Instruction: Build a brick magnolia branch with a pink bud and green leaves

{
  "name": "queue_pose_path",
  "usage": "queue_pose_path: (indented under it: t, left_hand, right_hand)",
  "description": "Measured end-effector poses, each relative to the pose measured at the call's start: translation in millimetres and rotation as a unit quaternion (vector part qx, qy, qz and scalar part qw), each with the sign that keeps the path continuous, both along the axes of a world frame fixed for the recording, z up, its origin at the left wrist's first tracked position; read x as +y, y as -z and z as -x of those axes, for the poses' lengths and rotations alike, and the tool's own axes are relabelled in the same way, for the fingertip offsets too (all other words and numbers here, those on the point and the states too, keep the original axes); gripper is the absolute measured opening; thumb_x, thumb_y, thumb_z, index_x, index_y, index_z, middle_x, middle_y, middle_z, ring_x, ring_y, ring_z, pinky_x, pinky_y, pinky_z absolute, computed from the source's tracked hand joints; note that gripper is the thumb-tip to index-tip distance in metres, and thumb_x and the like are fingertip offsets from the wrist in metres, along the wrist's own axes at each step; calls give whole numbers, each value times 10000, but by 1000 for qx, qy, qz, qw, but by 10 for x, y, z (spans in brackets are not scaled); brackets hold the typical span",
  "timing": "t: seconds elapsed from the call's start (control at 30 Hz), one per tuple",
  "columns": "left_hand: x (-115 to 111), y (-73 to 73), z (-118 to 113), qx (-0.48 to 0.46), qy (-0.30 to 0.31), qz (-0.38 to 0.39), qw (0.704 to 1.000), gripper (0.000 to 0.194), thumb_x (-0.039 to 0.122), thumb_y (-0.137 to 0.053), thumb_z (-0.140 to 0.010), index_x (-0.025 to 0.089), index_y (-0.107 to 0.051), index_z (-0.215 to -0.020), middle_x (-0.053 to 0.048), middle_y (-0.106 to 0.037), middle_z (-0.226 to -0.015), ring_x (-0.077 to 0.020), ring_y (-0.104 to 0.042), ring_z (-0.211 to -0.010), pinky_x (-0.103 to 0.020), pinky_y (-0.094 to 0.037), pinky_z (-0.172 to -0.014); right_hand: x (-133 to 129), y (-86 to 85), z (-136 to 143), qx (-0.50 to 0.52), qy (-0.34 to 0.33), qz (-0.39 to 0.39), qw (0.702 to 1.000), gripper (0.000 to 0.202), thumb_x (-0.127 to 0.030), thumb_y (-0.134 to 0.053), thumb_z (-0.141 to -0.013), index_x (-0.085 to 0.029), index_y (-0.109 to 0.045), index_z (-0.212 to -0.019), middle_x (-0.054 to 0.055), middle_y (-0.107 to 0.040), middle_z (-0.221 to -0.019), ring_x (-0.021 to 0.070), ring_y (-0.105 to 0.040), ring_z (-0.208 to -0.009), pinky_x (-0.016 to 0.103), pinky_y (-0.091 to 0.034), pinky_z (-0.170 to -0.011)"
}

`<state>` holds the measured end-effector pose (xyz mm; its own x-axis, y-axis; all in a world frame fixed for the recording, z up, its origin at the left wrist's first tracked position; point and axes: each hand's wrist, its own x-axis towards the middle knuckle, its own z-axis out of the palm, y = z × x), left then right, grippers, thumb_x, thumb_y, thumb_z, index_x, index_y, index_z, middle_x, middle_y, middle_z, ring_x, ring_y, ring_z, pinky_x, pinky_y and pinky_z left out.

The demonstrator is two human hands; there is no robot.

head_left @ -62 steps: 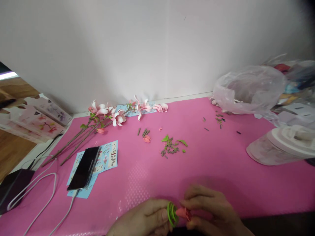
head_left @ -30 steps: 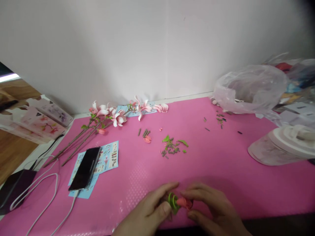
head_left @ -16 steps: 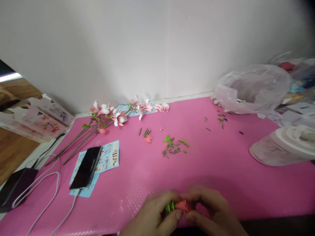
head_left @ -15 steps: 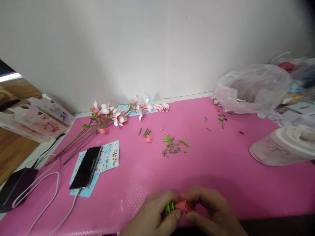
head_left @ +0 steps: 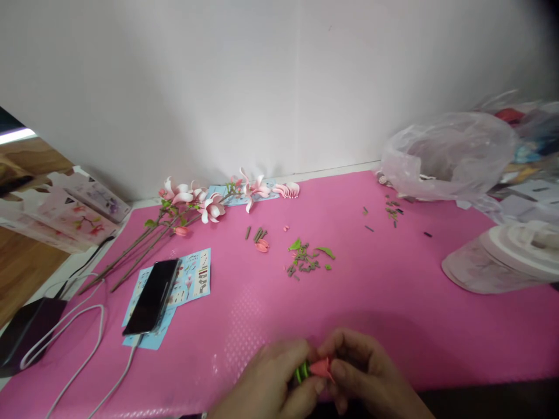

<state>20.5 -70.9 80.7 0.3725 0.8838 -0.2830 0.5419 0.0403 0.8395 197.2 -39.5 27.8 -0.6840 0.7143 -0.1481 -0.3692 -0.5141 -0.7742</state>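
Observation:
Near the front edge of the pink mat, my left hand (head_left: 279, 378) is closed round a green piece (head_left: 301, 372) joined to a coral-pink bud (head_left: 321, 368). My right hand (head_left: 367, 372) pinches the bud's wider end from the right. Farther back lie small brown and green pieces (head_left: 308, 262) in a loose pile. A separate coral bud (head_left: 262, 245) rests beside short brown sticks (head_left: 259, 234). Pink and white flowers on brown stems (head_left: 144, 247) lie at the back left.
A phone (head_left: 152, 297) with a white cable lies on blue printed sheets (head_left: 198, 276) at left, near a dark box (head_left: 32, 331). At right are a lidded cup (head_left: 484, 265) and a plastic bag (head_left: 454, 157). Paper boxes (head_left: 74, 212) stand far left.
My right thumb and fingers have shifted on the bud, and the thumb now lies across its wide end. The left hand keeps its grip; the bud and green piece have moved slightly.

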Motion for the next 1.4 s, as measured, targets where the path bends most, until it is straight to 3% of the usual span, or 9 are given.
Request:
queue_pose_path:
  t: [0.23, 0.57, 0.77, 0.93, 1.1, 1.4]
  left_hand:
    - [-11, -91, -4, 19, 20, 3, 1000, 176, 245, -456, -887, 193, -624, -903, -26, -663, -887, -167, -573, -811, -245, -413, -731]
    - [-1, -30, -22, 10, 32, 9, 999, 141, 266, -481, -887, 201, -606, -877, 7, -659, -855, -141, -571, -797, -222, -402, -720]
    - [-26, -43, 7, 30, 31, 4, 999, 347, 416, -332, -925, 194, -589, -858, -20, -639, -850, -160, -559, -797, -238, -406, -720]
    - [10, 11, -40, 71, -34, -25, 997, 483, 396, -170, -943, 206, -575, -762, -32, -633, -749, -165, -545, -675, -250, -413, -662]
    - [19, 112, -90, 101, -92, -45, 990, 423, 346, -232, -939, 199, -554, -707, -39, -628, -730, -162, -557, -671, -244, -406, -641]
    - [27, 178, -85, 108, -119, -43, 986, 429, 312, -299, -933, 183, -470, -561, 26, -510, -549, -100, -459, -516, -212, -311, -509]
  right_hand:
    - [-15, 42, -5, -3, -13, 4, 1000, 175, -311, -678, -807, -155, -635, -875, -11, -596, -648, 38, -530, -482, 120, -444, -445]
    - [-5, -8, -104, -2, -54, 7, 999, 171, -289, -683, -804, -157, -616, -889, 2, -615, -684, 52, -570, -551, 127, -460, -487]
    - [0, -34, -59, 16, -51, 7, 999, 181, -303, -706, -778, -168, -605, -844, -32, -572, -656, 40, -547, -514, 122, -436, -466]
    - [-74, -46, 47, -75, -8, -11, 997, 288, -384, -730, -736, -145, -573, -774, -35, -561, -624, 34, -506, -484, 135, -404, -464]
    - [-97, 0, 109, -126, 6, -2, 992, 384, -471, -727, -706, -152, -514, -712, -30, -578, -607, 43, -508, -452, 161, -387, -468]
    - [-112, -33, 145, -148, 7, -23, 989, 342, -447, -718, -725, -164, -527, -702, -41, -552, -572, 77, -504, -520, 203, -385, -549]
